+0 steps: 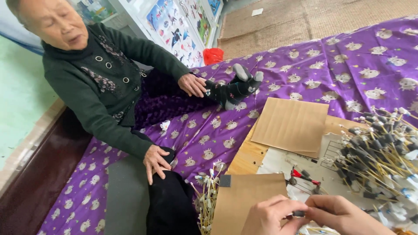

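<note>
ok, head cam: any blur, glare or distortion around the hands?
Head view: soft even daylight, no glare or hard shadows; wide-angle bend at the edges; left hand and right hand, cropped by the bottom edge, are slightly soft, pinching a small dark piece; stick pile sharp.

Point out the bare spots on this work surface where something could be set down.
Free: the upper cardboard sheet, and the lower cardboard sheet beside the left hand. Purple cloth beyond lies bare too. Crowded: the stick pile at right, the red tool and the sticks at the board's left edge.
</note>
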